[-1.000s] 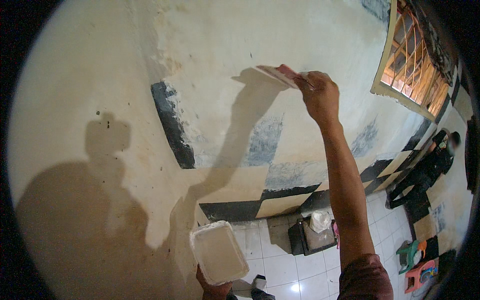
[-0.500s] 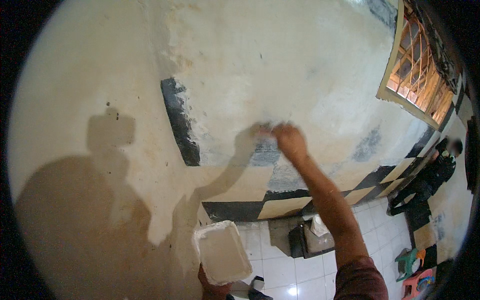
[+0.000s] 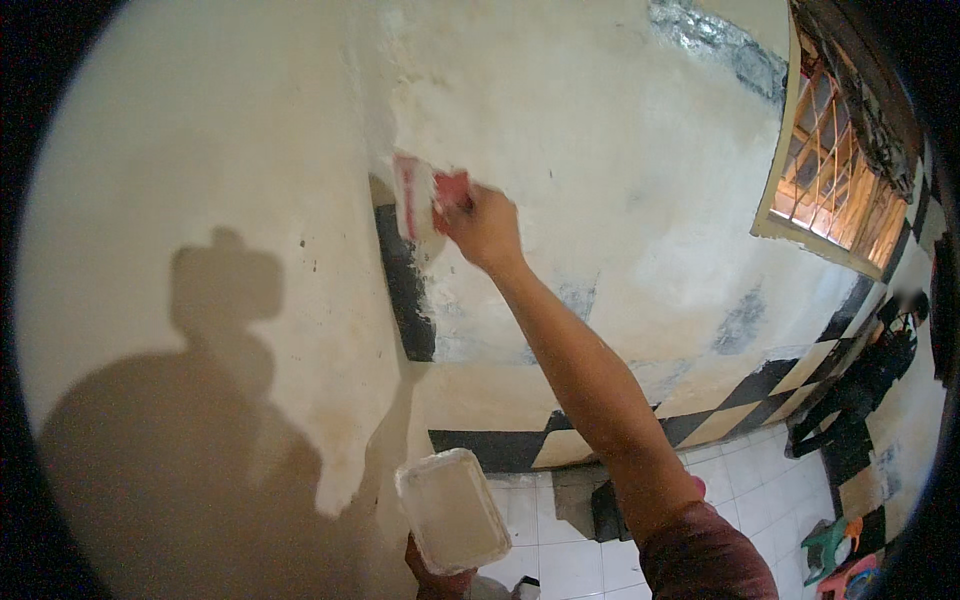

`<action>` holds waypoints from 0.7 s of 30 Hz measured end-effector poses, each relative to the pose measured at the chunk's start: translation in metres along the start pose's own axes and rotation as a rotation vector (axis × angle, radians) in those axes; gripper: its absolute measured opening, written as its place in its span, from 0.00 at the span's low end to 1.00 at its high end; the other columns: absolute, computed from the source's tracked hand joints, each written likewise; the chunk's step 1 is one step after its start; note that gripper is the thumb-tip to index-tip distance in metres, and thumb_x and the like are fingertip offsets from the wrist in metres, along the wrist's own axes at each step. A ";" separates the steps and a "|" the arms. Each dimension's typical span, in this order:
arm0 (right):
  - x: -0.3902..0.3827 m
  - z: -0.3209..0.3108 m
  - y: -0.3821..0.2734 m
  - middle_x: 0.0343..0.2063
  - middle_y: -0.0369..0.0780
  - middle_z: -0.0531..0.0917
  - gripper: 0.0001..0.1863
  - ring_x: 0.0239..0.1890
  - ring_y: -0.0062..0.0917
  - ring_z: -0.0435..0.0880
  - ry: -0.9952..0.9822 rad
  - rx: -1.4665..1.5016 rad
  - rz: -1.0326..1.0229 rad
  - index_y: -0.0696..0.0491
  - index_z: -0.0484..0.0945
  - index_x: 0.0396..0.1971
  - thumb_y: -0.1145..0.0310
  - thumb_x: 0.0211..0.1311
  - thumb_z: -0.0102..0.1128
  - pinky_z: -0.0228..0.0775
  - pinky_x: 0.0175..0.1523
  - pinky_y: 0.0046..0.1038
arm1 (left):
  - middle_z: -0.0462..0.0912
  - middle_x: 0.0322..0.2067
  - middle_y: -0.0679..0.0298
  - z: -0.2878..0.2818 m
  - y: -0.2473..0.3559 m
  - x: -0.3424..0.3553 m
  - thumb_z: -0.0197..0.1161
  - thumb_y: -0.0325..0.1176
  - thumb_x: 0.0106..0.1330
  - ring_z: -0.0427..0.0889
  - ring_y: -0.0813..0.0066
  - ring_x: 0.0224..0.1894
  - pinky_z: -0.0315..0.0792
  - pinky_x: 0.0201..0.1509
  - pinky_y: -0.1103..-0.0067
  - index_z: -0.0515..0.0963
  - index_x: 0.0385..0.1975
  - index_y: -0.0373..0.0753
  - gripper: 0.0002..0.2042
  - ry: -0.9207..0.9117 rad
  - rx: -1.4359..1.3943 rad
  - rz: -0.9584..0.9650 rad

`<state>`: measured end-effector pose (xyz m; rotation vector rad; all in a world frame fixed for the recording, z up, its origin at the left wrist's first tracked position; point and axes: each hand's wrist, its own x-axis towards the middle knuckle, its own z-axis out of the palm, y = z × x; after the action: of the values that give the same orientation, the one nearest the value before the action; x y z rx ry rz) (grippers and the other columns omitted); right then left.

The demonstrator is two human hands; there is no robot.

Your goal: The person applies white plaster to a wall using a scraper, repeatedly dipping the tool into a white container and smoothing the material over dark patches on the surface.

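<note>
My right hand [image 3: 493, 230] is closed around a red putty scraper [image 3: 407, 197] smeared with white. Its wide blade lies at the wall near the inner corner, just above a black painted patch [image 3: 407, 300]. Low in the view, my left hand [image 3: 436, 578] grips a rectangular tub [image 3: 407, 506] from beneath and the side; much of that hand is hidden by it. A pale, smooth paste fills the tub, and its rim is crusted white. Whitish, uneven coating covers most of the wall [image 3: 620, 230] around the scraper.
Black and cream checks [image 3: 485, 451] run along the wall's foot above white floor tiles [image 3: 570, 570]. A barred window [image 3: 840, 150] is at upper right. Below it a person in dark clothes [image 3: 865, 375] sits by the wall, near green [image 3: 825, 548] and pink stools [image 3: 858, 580]. A dark box [image 3: 607, 512] stands on the floor.
My right hand has moved up and left across the wall to the corner, and the scraper now shows clearly. The tub stays low in my left hand. The view has shifted slightly.
</note>
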<state>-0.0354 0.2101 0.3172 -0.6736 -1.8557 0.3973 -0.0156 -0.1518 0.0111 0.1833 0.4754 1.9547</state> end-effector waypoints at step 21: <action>0.123 -0.077 -0.066 0.35 0.49 0.84 0.18 0.40 0.44 0.83 0.083 -0.269 -0.119 0.55 0.81 0.37 0.58 0.49 0.64 0.75 0.47 0.40 | 0.68 0.60 0.58 0.032 0.018 0.015 0.54 0.51 0.64 0.69 0.53 0.60 0.64 0.62 0.52 0.62 0.63 0.44 0.29 -0.132 -0.361 -0.068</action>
<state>-0.0143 0.2309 0.4735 -0.7436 -1.8758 0.0413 -0.0258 -0.1367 0.0464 0.0628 0.0381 1.9119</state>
